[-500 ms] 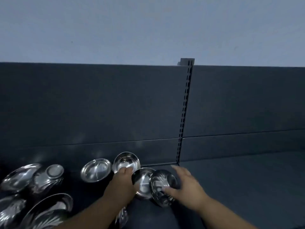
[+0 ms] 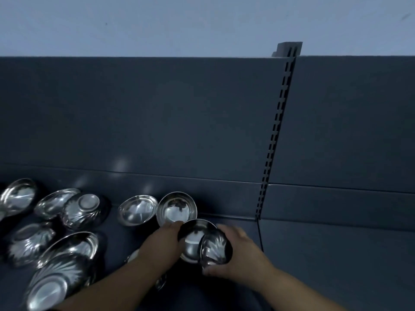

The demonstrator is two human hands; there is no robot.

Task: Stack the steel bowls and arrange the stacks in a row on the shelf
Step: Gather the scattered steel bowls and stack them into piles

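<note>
Leftmost bowl [image 2: 1, 215] cropped, another bowl [image 2: 160, 284] under forearm [image 2: 116, 286]

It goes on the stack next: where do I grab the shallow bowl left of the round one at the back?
Pinch the shallow bowl by its near rim from above, thumb inside: it sits mouth up, front free, while the round bowl crowds its right.

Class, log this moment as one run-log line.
left hand: holds upright bowl | right hand: holds fluted bowl tilted into it | stage: nesting | place: shelf
</note>
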